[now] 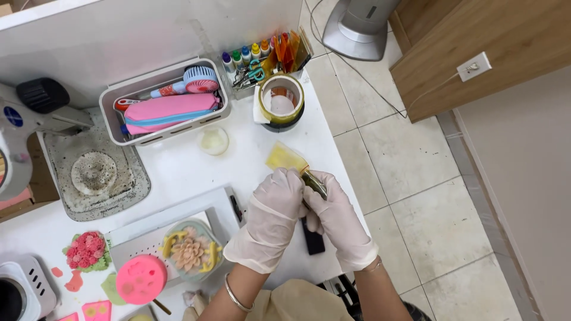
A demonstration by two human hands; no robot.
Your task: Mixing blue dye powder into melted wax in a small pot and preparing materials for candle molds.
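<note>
Both my hands wear white gloves and meet over the right part of the white table (pixel 184 166). My left hand (pixel 270 214) and my right hand (pixel 336 217) together grip a brush with a flat yellowish head (pixel 284 158) and a dark metal ferrule (pixel 314 182). The brush head points away from me, toward a round tub (pixel 281 101) with a yellow rim. A dark flat object (pixel 313 239) lies on the table under my right hand.
A white basket (pixel 163 101) holds a pink pouch and a small fan. Behind the tub stand small paint bottles and scissors (pixel 256 68). Nearer me sit a pink round mould (pixel 141 279), a bowl with a flower shape (pixel 190 252) and a pink flower piece (pixel 88 249).
</note>
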